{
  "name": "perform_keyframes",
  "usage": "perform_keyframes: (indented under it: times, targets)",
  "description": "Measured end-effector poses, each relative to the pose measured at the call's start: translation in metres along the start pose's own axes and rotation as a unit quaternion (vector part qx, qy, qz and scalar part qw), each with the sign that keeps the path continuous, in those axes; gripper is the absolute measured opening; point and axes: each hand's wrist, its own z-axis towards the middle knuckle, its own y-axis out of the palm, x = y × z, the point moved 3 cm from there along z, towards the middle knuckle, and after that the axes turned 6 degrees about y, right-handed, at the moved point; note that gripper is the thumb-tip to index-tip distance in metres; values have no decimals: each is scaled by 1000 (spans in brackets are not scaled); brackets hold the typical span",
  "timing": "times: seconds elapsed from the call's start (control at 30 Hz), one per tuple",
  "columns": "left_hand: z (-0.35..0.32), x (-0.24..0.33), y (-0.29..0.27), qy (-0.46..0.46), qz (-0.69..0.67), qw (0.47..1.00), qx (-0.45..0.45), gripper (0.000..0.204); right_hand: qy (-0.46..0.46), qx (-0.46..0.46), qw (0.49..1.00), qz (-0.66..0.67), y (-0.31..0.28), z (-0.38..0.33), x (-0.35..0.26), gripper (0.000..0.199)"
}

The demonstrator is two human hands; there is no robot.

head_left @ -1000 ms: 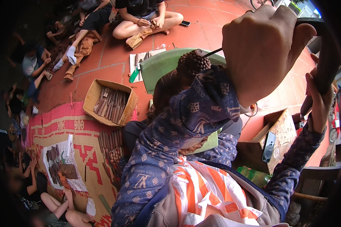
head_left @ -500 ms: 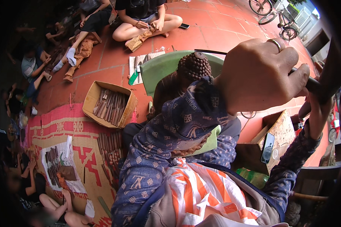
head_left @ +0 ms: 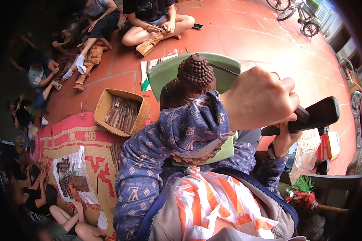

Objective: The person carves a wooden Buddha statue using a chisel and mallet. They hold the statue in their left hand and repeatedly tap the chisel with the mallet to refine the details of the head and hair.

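Observation:
A dark brown wooden statue (head_left: 196, 74) with a knobbly, curled head stands between my legs, against a green plastic chair (head_left: 225, 62). My left hand (head_left: 261, 96) reaches across it, closed around a chisel (head_left: 226, 71). The chisel's thin metal shaft runs to the statue's head, and its round wooden handle end sticks out below my fingers. My right hand (head_left: 284, 140) is closed on a dark wooden mallet (head_left: 319, 116), whose broad end lies against or very near the chisel's handle end. My left sleeve and forearm hide much of the statue's body.
A cardboard box (head_left: 145, 114) of chisels stands at left, on a red patterned mat (head_left: 60, 136). More tools lie on paper (head_left: 82, 160). Opposite sits a person with a wood carving (head_left: 147, 47); others work at far left. A clear plastic cup (head_left: 305, 159) and broom (head_left: 326, 207) are at right.
The mallet and my right hand have come lower and nearer. My left hand and the chisel have shifted left and down in the picture; the chisel shaft slants more. The view has shifted slightly.

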Motion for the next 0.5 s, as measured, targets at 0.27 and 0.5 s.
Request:
perform_keyframes:
  times: [0.27, 0.5]
  targets:
    - [1, -9, -14, 1, 16, 1000, 14, 34, 74, -17, 997, -7, 7, -11, 21, 18]
    - [4, -5, -22, 4, -45, 995, 92, 35, 41, 14, 999, -21, 2, -7, 11, 21]
